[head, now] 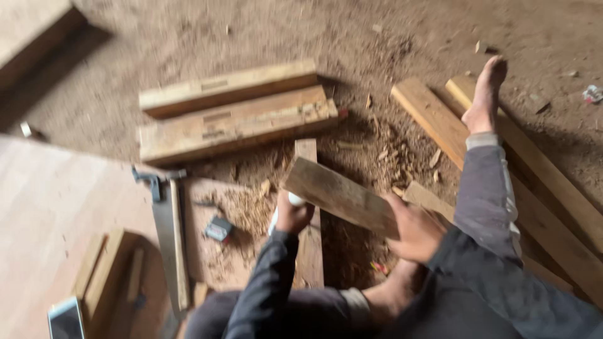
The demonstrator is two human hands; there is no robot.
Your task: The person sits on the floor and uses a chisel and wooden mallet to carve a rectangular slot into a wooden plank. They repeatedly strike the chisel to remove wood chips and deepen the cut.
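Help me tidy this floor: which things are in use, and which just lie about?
In use: wooden board in right hand; white object in left hand.

Lying about: handsaw, two stacked beams, planks under the leg, sawdust.

A dirt floor [207,31] strewn with sawdust and wood chips [389,154]. Two thick beams [232,113] lie side by side at the far centre, long planks [540,182] at right, a handsaw [168,232] and plywood sheet [50,207] at near left.

R hand [411,233] grips short wood board [342,196]; L hand [291,216] holds white obj [295,201] under its end, sawdust floor.
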